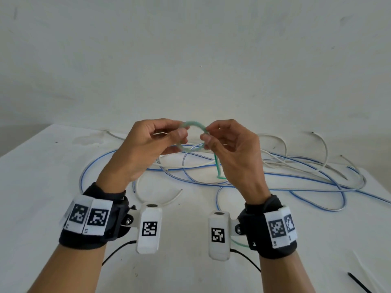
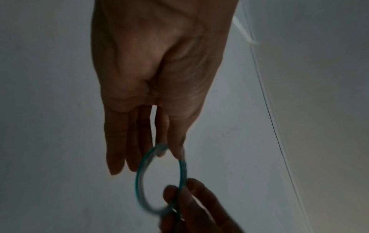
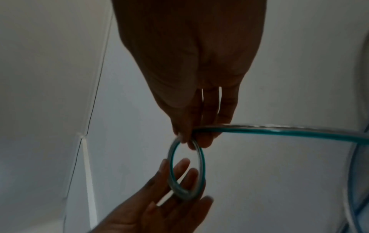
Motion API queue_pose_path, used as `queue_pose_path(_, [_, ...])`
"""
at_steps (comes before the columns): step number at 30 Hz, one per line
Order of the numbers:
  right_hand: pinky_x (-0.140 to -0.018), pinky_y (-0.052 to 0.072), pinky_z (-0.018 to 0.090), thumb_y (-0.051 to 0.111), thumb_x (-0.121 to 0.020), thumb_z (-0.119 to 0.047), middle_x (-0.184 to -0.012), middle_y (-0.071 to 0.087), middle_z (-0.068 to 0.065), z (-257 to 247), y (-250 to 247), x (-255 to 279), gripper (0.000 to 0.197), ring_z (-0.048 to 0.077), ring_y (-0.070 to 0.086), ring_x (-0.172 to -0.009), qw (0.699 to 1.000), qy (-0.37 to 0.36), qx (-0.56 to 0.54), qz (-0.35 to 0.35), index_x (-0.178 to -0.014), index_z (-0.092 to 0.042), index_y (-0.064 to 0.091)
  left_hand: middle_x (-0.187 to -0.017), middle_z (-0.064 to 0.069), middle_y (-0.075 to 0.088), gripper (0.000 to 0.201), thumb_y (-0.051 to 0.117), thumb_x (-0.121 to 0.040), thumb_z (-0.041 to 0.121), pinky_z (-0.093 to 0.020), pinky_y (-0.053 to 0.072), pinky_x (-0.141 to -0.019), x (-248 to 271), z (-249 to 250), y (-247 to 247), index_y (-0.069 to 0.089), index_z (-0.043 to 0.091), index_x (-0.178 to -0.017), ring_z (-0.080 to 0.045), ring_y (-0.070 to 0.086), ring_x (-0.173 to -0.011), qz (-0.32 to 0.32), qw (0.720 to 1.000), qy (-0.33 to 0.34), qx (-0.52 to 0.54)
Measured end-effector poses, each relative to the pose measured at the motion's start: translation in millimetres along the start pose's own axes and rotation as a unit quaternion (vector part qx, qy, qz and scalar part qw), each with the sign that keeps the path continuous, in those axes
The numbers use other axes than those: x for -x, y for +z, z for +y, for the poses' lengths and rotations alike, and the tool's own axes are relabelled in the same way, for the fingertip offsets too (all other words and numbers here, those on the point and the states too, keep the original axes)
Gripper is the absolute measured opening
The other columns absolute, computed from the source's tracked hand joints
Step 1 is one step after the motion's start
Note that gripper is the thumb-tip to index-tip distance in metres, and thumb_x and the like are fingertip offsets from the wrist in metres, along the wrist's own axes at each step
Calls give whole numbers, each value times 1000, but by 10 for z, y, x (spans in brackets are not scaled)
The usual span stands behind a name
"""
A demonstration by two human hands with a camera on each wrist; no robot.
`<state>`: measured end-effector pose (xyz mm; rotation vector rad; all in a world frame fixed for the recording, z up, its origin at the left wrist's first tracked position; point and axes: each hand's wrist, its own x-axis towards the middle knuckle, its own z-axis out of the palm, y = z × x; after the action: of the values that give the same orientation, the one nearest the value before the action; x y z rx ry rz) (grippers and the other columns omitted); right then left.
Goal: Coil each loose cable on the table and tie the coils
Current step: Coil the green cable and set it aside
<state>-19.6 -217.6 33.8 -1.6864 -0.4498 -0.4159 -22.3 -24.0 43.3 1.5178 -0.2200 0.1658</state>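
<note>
Green cable (image 1: 191,135): thin, translucent green, wound into 1 small round coil held in the air above the table (image 1: 53,166), between the 2 hands. A loose tail drops from the coil's right side toward the table; in the right wrist view it runs off to the right edge of the picture.

Left hand (image 1: 148,149): raised, fingers (image 2: 161,141) curled, thumb and forefinger pinching the coil's left side.

Right hand (image 1: 230,151): raised, thumb and forefinger pinching the coil's right side where the tail leaves it; the other fingers loosely curled.

Blue cable (image 1: 296,182): loose, uncoiled, sprawled in wide loops across the table behind and to the right of the hands.

White cable (image 1: 321,157): loose, tangled over and through the blue one, with several free ends showing.

Black cable tie (image 1: 359,282): lying flat at the table's near right corner, well apart from the hands.

Wall (image 1: 190,49): plain white, behind the table.
</note>
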Motion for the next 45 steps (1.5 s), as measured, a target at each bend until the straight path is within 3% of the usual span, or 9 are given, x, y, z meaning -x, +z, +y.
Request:
queue_pose_path(5, [-74,52,21,73,-91,-9,-83,75,-10,36,6,29,9,9,69,-79,992,-9,101,-73,-92,-18,76,-94,5,79,37,82,-78,27,-23,58,-86,32,14,-73,76,22,-114,-14,75,-92,-66,976,31,-207])
queue_pose_path(11, [-67,45,16,72,-93,-10,-82,74,-12,-4,-38,29,9,4,65,-76,993,-13,80,-83,-93,-16,78,-76,-5,77,15,82,-82,14,-22,60,-70,43,11,5,80,12,-97,-17,76,-74,-56,980,24,-187])
queue_pose_path(17, [-63,52,27,69,-96,-11,-87,77,-5,3,-127,-6,19,10,60,-65,998,-9,60,-33,-108,-25,77,-76,-10,75,12,76,-83,18,-29,62,-69,43,104,-72,77,10,-92,-20,73,-72,17,998,40,-54])
queue_pose_path(21, [-63,50,24,67,-97,-12,-86,78,-4,-37,-120,-10,17,12,64,-69,998,-28,50,13,-108,-22,77,-77,-4,73,9,70,-90,16,-27,60,-69,46,185,-150,75,9,-93,-19,72,-75,74,995,43,42])
queue_pose_path(24, [-71,57,34,70,-96,-15,-85,77,-8,-65,32,31,14,12,70,-79,999,-26,43,21,-106,-22,78,-78,-3,73,8,68,-93,16,-25,59,-68,39,184,-75,74,10,-93,-17,73,-76,102,991,30,85])
queue_pose_path(27, [-70,60,46,71,-95,-13,-81,76,-4,-91,161,80,15,18,70,-71,999,-18,18,29,-104,-24,76,-79,-3,72,9,68,-94,15,-24,59,-68,31,190,-12,73,8,-93,-16,72,-76,119,985,25,121])
queue_pose_path(35, [-60,59,28,64,-99,-13,-88,76,5,-167,239,111,10,20,73,-73,992,-14,-69,107,-104,-11,73,-75,-3,71,9,67,-95,13,-27,60,-70,87,183,268,69,5,-93,-15,72,-74,124,973,20,192])
queue_pose_path(41, [-60,57,28,69,-96,-12,-87,77,10,-198,113,69,3,23,75,-73,986,-8,-115,121,-96,-11,72,-82,-9,73,9,66,-95,11,-30,61,-72,120,147,364,69,2,-95,-21,74,-81,86,980,23,180])
queue_pose_path(45, [-63,58,33,71,-95,-11,-82,76,5,-114,-6,33,6,18,68,-68,995,-22,-31,91,-94,-17,74,-87,-13,74,16,71,-92,14,-32,61,-72,113,153,289,72,5,-105,-22,74,-83,67,994,42,76])
